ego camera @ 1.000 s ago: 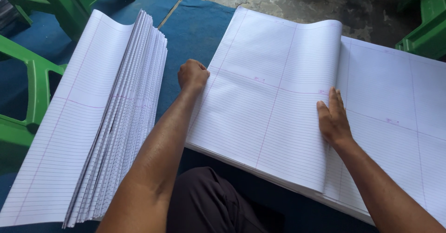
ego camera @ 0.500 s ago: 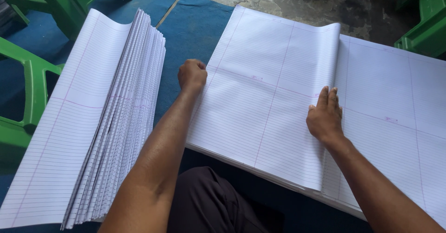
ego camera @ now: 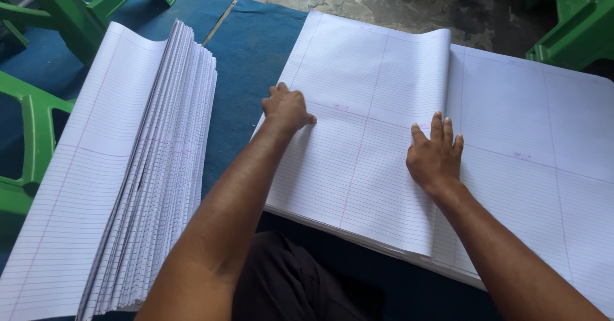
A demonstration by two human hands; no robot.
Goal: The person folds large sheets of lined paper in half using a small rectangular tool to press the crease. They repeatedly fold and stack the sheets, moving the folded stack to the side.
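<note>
Blue mat (ego camera: pixel 249 58) underfoot – a folded lined sheet (ego camera: pixel 358 135) lies on the paper pile (ego camera: pixel 543 135); left hand (ego camera: pixel 288 108) curled at its left edge, right hand (ego camera: pixel 436 154) pressed flat near its fold – fingers together.

1. A folded ruled sheet (ego camera: pixel 364 135) is pressed flat by the right hand (ego camera: pixel 435 158), fingers spread.
2. Its left edge is touched by the curled left hand (ego camera: pixel 288 108).
3. A stack of folded sheets (ego camera: pixel 128 174) is seen at left on blue matting (ego camera: pixel 249 58).
</note>
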